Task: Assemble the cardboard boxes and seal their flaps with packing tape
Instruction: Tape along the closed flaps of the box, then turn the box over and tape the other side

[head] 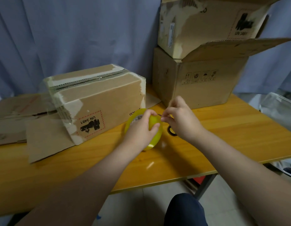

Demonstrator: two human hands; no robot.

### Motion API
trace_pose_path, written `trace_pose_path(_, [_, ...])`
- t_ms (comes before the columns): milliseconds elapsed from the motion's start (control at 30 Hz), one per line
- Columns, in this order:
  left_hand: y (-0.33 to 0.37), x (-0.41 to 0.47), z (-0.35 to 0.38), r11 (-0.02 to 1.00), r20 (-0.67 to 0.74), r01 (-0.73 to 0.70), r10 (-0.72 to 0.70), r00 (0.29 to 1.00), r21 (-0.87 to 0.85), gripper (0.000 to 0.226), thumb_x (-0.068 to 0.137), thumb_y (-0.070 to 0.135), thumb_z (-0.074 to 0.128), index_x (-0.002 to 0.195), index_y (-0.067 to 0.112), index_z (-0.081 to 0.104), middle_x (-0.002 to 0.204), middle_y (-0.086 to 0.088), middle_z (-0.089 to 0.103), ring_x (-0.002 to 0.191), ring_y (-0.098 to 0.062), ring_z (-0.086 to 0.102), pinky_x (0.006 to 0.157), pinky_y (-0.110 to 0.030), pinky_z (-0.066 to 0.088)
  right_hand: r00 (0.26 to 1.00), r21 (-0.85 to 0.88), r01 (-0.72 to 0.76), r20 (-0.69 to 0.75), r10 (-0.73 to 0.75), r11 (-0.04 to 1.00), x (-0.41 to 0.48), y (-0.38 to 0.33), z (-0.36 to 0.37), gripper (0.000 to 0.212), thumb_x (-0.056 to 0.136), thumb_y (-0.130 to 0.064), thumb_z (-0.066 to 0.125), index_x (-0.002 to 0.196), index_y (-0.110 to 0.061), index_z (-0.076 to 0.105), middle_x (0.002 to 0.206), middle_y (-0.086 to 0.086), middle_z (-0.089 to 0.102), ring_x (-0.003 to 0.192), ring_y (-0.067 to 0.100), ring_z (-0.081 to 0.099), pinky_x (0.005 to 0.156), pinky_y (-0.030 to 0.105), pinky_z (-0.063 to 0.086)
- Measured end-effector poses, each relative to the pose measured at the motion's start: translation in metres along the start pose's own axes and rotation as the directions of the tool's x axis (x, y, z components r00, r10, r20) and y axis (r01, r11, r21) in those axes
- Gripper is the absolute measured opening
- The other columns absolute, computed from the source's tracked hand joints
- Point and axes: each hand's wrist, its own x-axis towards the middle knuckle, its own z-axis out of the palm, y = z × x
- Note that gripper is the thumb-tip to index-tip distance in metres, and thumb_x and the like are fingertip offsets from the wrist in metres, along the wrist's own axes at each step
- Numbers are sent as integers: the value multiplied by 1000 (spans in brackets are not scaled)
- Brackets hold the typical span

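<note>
The left hand (pixel 141 129) curls round the yellow roll of packing tape (pixel 157 135), which stands on edge on the orange table (pixel 223 136) at the centre of the frame. The right hand (pixel 182 121) has thumb and fingertips pinched together at the roll's upper rim on a thin dark sliver (pixel 158 114) — whether that is the tape's end or the tip of a tool cannot be told. A dark ring (pixel 171 132) shows under the right palm. At centre left the small box (pixel 100 101) is set up, with clear tape along its top seam and down its near end, so one box looks done. The work left appears larger. At upper right the lower box (pixel 198 84) carries the upper box (pixel 206 25), and both have flaps standing open and unsealed. At the left edge flattened cardboard (pixel 12 116) lies unfolded, part of it under the small box. The step in hand is probably freeing a fresh end of tape for the next box — roughly a third of the way through.
</note>
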Motion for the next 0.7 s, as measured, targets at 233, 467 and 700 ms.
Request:
trace_pose_path(233, [10, 7, 28, 936, 241, -107, 25, 970, 336, 35, 97, 34, 48, 129, 26, 39, 99, -7, 64, 89, -27, 61, 67, -36, 47, 934, -227, -168, 273, 228, 959, -24, 49, 7, 27, 99, -21, 48, 111, -8, 68, 142, 5, 44, 115, 28, 54, 90, 35, 47])
trace_pose_path(467, [-4, 5, 24, 919, 287, -138, 28, 958, 371, 48, 94, 50, 45, 134, 22, 41, 124, -4, 60, 114, -25, 55, 92, -38, 45, 965, 132, -243, 133, 226, 961, -22, 31, 1, 38, 100, -19, 47, 137, -13, 49, 134, 10, 54, 120, 26, 52, 98, 32, 41])
trace_pose_path(700, [-55, -31, -102, 854, -126, -209, 302, 945, 476, 36, 86, 25, 40, 111, 17, 65, 121, -2, 63, 117, -25, 53, 99, -37, 35, 998, 287, 13, 59, -31, 958, 30, -76, 31, 41, 95, -25, 56, 135, -17, 52, 140, 10, 45, 131, 26, 38, 109, 30, 24])
